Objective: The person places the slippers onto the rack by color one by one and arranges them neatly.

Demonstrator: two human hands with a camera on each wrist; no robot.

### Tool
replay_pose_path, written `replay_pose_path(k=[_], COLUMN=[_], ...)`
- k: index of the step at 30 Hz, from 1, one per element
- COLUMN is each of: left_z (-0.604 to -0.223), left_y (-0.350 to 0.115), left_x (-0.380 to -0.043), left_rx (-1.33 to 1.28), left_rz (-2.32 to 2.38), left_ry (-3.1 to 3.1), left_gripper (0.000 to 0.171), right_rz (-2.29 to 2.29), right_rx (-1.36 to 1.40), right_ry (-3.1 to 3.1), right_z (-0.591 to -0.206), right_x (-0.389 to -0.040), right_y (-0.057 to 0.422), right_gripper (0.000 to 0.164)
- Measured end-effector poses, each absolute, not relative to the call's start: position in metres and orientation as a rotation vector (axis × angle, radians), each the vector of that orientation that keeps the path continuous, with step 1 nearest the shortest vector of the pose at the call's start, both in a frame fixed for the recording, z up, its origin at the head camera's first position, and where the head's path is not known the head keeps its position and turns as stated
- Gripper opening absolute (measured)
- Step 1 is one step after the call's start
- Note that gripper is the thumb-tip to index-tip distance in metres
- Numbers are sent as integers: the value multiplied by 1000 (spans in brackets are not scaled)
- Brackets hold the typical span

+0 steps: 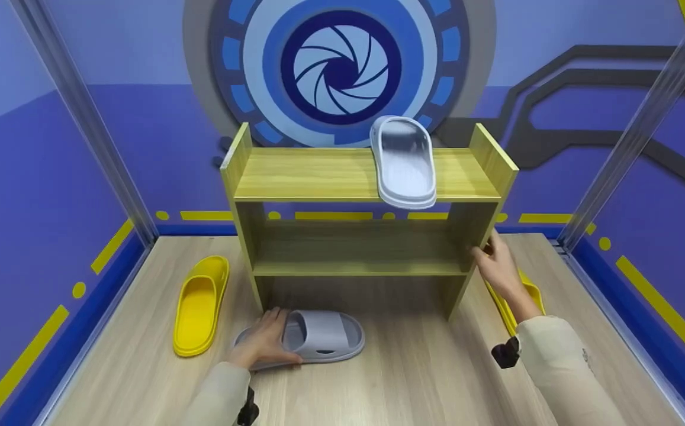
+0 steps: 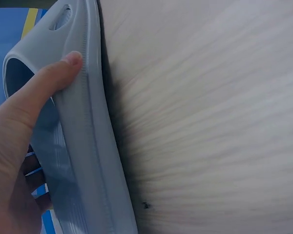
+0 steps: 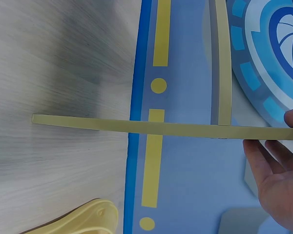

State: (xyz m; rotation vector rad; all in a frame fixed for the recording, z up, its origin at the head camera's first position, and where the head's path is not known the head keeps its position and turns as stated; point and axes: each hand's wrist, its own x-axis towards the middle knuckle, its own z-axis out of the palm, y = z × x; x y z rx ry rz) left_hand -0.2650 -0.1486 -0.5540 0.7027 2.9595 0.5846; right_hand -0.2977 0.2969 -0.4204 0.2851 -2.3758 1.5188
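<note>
My left hand point(image 1: 268, 340) grips a grey slipper point(image 1: 325, 331) lying on its sole in front of the shelf's left leg. In the left wrist view the thumb presses the side of the grey slipper point(image 2: 88, 146), with the other fingers on its far side. My right hand point(image 1: 501, 266) pinches the right side panel of a small wooden shelf point(image 1: 306, 173). The right wrist view has the thumb and fingers on opposite faces of that panel point(image 3: 185, 129). Another grey slipper point(image 1: 406, 160) rests on the top board, its end jutting past the front edge.
A yellow slipper point(image 1: 200, 307) lies on the wooden tabletop point(image 1: 413, 378) left of the shelf. Another yellow slipper point(image 1: 531, 293) is at the right, partly hidden by my right arm. Blue patterned walls point(image 1: 158, 136) and metal posts enclose the table.
</note>
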Motion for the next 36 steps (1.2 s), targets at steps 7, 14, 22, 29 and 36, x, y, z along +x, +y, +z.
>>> replay_pose_path(k=[7, 14, 22, 29, 36], left_z=[-544, -531, -508, -487, -467], left_y=[-147, -142, -136, -133, -127], left_x=[-263, -263, -262, -260, -255], left_rx=[714, 755, 863, 888, 903], left_rz=[606, 613, 600, 563, 560], left_ry=[2954, 2942, 2963, 2953, 2913], left_gripper=[105, 103, 101, 101, 101], right_rz=[1494, 1513, 1488, 1469, 1482], right_rx=[258, 294, 284, 292, 312], right_ry=[-2403, -2376, -2403, -2401, -2390], right_z=[-420, -417, -418, -419, -420], right_x=[-299, -296, -297, -298, -298], right_y=[297, 295, 297, 298, 299], right_gripper=[51, 50, 52, 53, 52])
